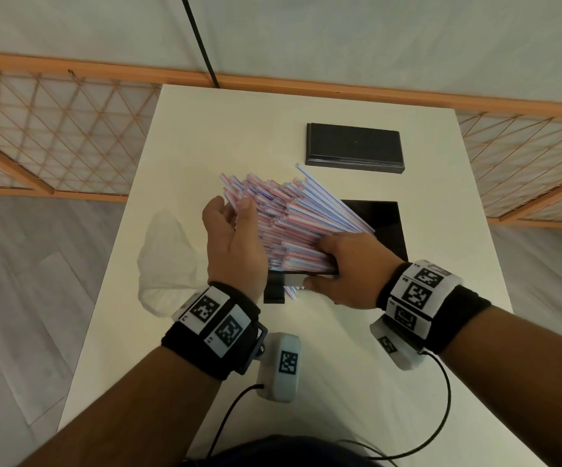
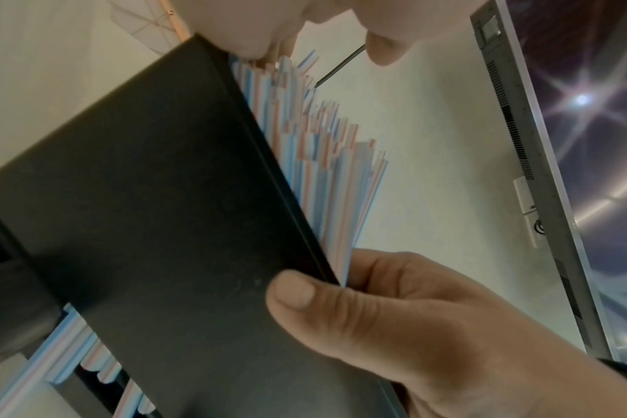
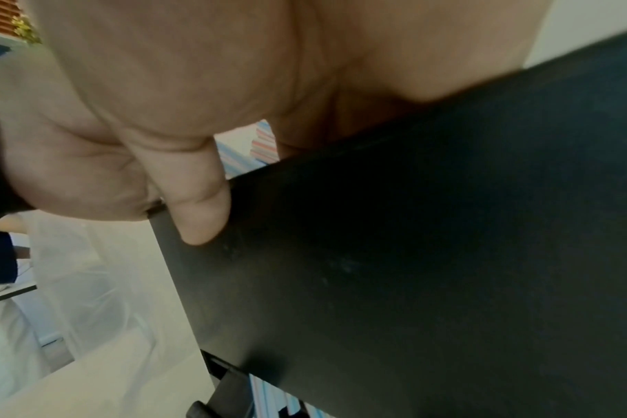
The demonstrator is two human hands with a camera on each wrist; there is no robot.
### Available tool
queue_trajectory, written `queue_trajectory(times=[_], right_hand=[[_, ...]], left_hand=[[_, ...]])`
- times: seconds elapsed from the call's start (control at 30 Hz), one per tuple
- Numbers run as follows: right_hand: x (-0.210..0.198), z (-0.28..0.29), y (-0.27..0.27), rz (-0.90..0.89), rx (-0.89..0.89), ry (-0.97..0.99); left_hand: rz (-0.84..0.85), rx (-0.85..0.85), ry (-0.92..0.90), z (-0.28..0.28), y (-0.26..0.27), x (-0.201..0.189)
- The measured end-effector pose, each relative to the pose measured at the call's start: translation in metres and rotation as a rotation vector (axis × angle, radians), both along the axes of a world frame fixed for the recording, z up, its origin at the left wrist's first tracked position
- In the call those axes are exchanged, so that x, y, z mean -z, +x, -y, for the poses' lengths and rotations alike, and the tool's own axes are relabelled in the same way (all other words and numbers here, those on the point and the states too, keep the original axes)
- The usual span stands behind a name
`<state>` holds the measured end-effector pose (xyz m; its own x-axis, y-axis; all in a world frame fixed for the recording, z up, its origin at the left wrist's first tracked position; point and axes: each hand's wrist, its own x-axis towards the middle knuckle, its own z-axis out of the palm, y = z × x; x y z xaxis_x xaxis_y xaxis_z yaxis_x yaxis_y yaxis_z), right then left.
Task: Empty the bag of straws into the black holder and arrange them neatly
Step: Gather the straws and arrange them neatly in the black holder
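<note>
A thick fan of red, white and blue striped straws (image 1: pixel 283 224) leans up and to the left out of the black holder (image 1: pixel 384 227) in the middle of the table. My left hand (image 1: pixel 229 217) is cupped against the straws' upper left ends, fingers fairly straight. My right hand (image 1: pixel 336 264) grips the holder's near edge, thumb on the outer wall and fingers over the straws. The left wrist view shows the holder wall (image 2: pixel 143 212), uneven straw ends (image 2: pixel 326 175) and the right thumb (image 2: pixel 297 294). In the right wrist view the thumb (image 3: pixel 201 209) presses the black wall (image 3: pixel 412 240).
The flat black lid (image 1: pixel 353 146) lies behind the holder. An empty clear plastic bag (image 1: pixel 165 257) lies crumpled at the table's left edge. The white table (image 1: pixel 340 382) ends close on both sides, and a wooden lattice fence (image 1: pixel 53 136) stands behind it.
</note>
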<state>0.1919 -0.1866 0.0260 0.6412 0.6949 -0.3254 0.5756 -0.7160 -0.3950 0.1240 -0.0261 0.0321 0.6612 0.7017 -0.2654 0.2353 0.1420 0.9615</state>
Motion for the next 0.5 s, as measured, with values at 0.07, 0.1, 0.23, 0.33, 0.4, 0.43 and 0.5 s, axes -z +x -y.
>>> queue_trajectory(times=[0.07,0.1,0.23,0.33,0.4,0.43,0.5], right_hand=[[-0.002,-0.002,0.0,-0.032,0.026,-0.046],[-0.001,-0.003,0.0,-0.037,0.042,-0.083],[0.0,-0.008,0.001,-0.041,0.046,-0.175],[-0.007,-0.014,0.001,-0.076,-0.002,-0.062],[-0.007,-0.016,0.002,-0.08,-0.008,-0.085],[-0.005,-0.016,0.002,-0.076,0.006,-0.135],[-0.001,-0.015,0.001,-0.057,0.024,-0.222]], left_hand=[[-0.079,0.053,0.035,-0.002,-0.001,-0.003],[-0.126,0.086,0.058,-0.003,-0.002,-0.004],[-0.276,0.215,0.064,-0.007,-0.005,-0.01],[-0.332,0.277,0.03,-0.007,-0.006,-0.01],[-0.347,0.284,0.03,-0.009,-0.006,-0.009],[-0.347,0.28,0.038,-0.009,-0.006,-0.008],[-0.31,0.253,0.049,-0.009,-0.006,-0.007]])
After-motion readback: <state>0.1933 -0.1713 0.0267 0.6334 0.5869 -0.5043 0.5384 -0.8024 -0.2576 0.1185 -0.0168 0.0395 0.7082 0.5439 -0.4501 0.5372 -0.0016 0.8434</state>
